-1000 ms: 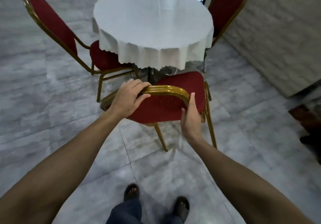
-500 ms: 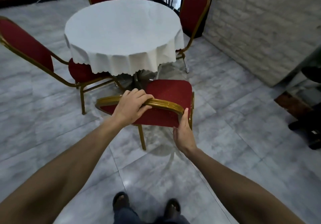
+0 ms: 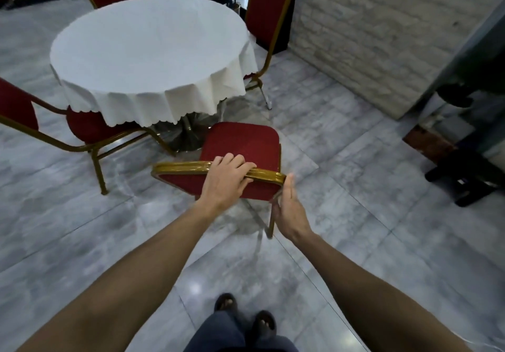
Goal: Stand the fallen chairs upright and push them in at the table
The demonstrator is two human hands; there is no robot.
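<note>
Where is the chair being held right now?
Centre of the head view: the held chair stands near the round table, seat not yet under the cloth.

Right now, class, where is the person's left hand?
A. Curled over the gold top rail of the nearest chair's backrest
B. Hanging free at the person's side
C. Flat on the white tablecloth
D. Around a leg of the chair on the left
A: the left hand has its fingers wrapped over the gold top rail of the nearest chair, well short of the tablecloth.

Left hand (image 3: 225,178) grips chair (image 3: 243,146) backrest top — right hand (image 3: 289,209) flat against its side, near table (image 3: 147,51).
</note>
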